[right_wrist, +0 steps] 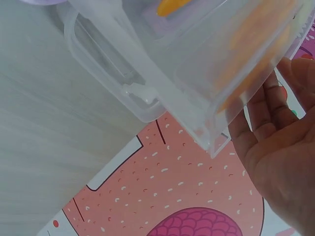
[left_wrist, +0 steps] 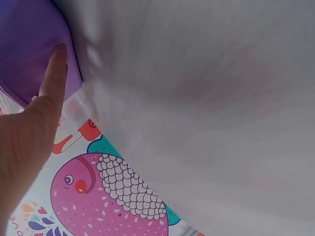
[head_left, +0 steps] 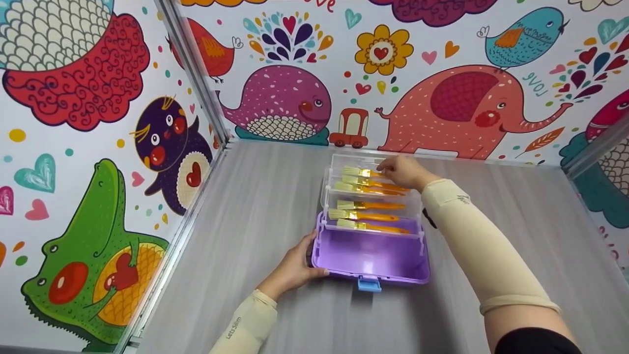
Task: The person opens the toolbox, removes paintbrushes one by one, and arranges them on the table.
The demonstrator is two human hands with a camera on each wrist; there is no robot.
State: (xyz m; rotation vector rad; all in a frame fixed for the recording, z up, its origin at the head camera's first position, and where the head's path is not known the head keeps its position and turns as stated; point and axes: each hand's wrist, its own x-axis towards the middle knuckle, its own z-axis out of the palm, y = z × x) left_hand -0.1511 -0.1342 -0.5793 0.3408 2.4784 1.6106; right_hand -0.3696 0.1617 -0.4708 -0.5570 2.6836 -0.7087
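Observation:
A purple storage box with a blue latch stands unfolded, its clear trays tiered toward the back. Several paintbrushes with orange handles and pale bristles lie in the lower tray and the upper tray. My left hand holds the box's front left corner, thumb by the front rim; the left wrist view shows one finger straight against the purple wall. At the back, my right hand grips the upper tray's edge, its fingers bent by the clear wall in the right wrist view.
The box stands on a grey wood-grain table. Walls with cartoon animals enclose it at the back and left, joined by a metal corner post. A clear lid lies behind the trays.

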